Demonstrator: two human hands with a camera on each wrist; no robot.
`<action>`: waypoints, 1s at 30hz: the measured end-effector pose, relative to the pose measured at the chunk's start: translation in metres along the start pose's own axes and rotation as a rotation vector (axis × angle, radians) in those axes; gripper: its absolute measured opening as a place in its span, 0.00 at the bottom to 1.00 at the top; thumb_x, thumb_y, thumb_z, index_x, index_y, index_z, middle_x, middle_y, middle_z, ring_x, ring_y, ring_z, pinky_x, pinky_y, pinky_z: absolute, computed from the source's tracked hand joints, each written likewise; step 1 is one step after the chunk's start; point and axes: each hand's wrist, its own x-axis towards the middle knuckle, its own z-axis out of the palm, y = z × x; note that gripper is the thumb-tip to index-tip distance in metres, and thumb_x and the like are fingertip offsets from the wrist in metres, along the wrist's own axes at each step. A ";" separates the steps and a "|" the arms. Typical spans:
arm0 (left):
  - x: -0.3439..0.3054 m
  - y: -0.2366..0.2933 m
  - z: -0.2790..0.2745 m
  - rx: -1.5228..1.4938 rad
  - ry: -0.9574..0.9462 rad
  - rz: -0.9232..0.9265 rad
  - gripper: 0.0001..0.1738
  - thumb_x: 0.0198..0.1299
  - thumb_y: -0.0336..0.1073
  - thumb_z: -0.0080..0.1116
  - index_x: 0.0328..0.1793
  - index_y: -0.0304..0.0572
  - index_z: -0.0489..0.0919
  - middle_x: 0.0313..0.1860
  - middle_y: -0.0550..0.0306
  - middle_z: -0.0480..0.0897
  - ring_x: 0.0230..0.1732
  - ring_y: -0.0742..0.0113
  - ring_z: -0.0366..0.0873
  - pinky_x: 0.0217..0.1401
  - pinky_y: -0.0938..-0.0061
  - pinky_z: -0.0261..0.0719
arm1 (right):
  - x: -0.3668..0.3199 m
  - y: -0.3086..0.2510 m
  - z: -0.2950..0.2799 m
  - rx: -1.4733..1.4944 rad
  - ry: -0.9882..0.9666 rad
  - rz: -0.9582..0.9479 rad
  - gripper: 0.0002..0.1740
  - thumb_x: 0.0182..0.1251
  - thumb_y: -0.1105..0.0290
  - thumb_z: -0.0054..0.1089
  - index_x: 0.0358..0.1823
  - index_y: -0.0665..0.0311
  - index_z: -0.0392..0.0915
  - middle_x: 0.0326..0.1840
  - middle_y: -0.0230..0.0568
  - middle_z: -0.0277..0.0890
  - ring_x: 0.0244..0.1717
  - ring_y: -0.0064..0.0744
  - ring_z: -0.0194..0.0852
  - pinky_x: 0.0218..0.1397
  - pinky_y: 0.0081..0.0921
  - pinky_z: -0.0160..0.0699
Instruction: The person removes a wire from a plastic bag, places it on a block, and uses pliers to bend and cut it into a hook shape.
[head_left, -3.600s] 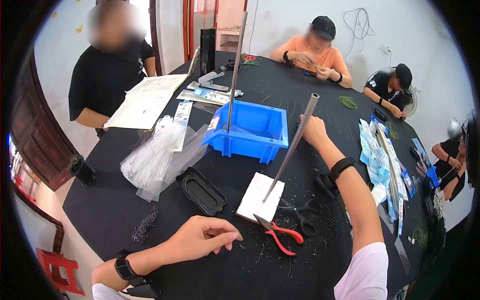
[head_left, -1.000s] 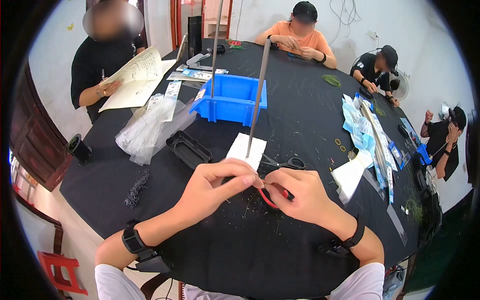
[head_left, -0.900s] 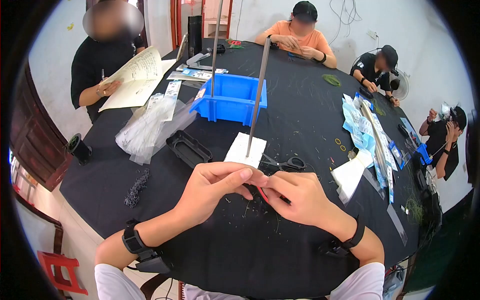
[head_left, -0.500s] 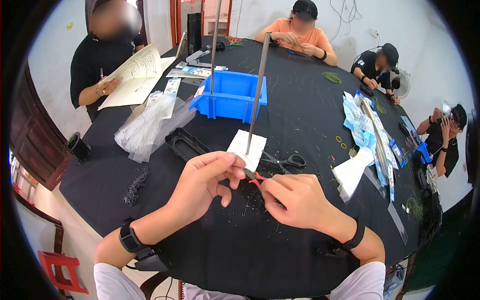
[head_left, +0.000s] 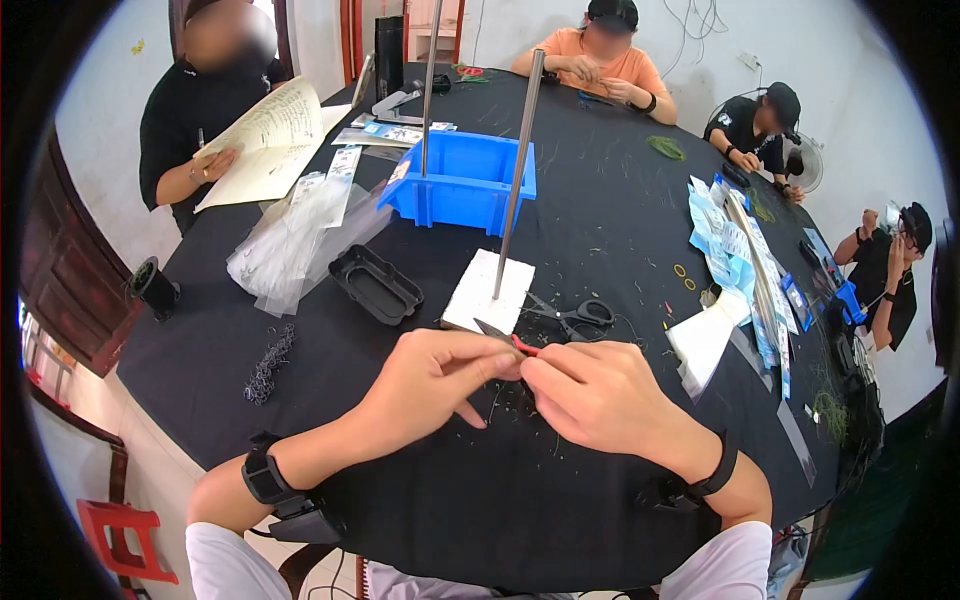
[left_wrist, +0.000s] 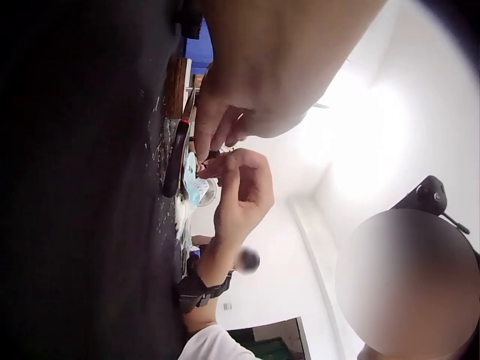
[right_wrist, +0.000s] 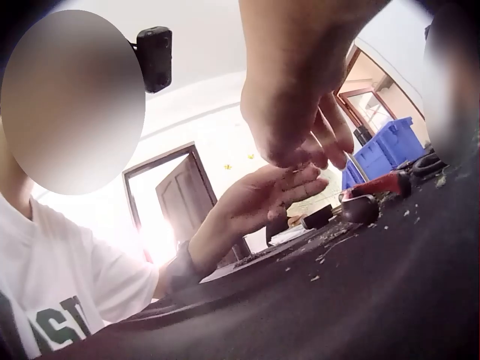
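Observation:
Low over the black table (head_left: 620, 200), my left hand (head_left: 505, 365) and right hand (head_left: 535, 370) meet fingertip to fingertip. Both pinch something tiny between thumb and fingers; it is too small to make out. In the left wrist view my left hand (left_wrist: 217, 142) hangs close above the right hand (left_wrist: 225, 169). The right wrist view has my right hand (right_wrist: 296, 157) pinching just above the left hand (right_wrist: 300, 180). Red-handled pliers (head_left: 508, 341) lie on the table just beyond my fingertips, with neither hand on them, and also show as pliers (right_wrist: 379, 184) in the right wrist view.
A white foam block (head_left: 478, 300) holds an upright metal rod (head_left: 517, 165); black scissors (head_left: 580, 315) lie to its right. Behind stand a blue bin (head_left: 465, 185), a black tray (head_left: 378, 285) and clear bags (head_left: 290, 245). Packets (head_left: 735, 265) lie right. Several people sit around the table.
My right arm came back from its far reach across the table. Over the last half second my left fingers dropped from beside the foam block to meet the right fingertips.

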 end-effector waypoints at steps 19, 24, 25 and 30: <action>0.004 -0.008 -0.008 -0.013 -0.061 -0.113 0.11 0.62 0.34 0.56 0.42 0.33 0.83 0.26 0.56 0.81 0.24 0.79 0.75 0.14 0.86 0.69 | 0.001 0.013 0.009 0.032 0.000 0.019 0.11 0.48 0.77 0.60 0.35 0.63 0.74 0.33 0.36 0.77 0.25 0.32 0.77 0.26 0.25 0.76; 0.005 -0.010 -0.008 -0.066 -0.066 -0.136 0.11 0.62 0.34 0.57 0.41 0.33 0.84 0.25 0.57 0.80 0.22 0.80 0.73 0.12 0.86 0.67 | -0.001 0.015 0.012 0.130 0.019 0.062 0.11 0.48 0.78 0.61 0.36 0.64 0.76 0.32 0.38 0.78 0.24 0.36 0.77 0.26 0.26 0.76; 0.005 -0.010 -0.008 -0.076 -0.066 -0.135 0.11 0.62 0.34 0.57 0.41 0.33 0.84 0.25 0.57 0.80 0.21 0.80 0.73 0.12 0.86 0.67 | -0.001 0.015 0.013 0.147 0.029 0.071 0.11 0.48 0.79 0.61 0.36 0.64 0.76 0.32 0.38 0.78 0.24 0.37 0.77 0.26 0.26 0.76; 0.005 -0.010 -0.009 -0.051 -0.060 -0.124 0.10 0.61 0.33 0.56 0.41 0.35 0.84 0.25 0.61 0.79 0.23 0.81 0.74 0.15 0.86 0.69 | 0.000 0.015 0.013 0.180 0.034 0.095 0.10 0.51 0.79 0.60 0.36 0.64 0.76 0.32 0.39 0.78 0.25 0.38 0.78 0.26 0.27 0.76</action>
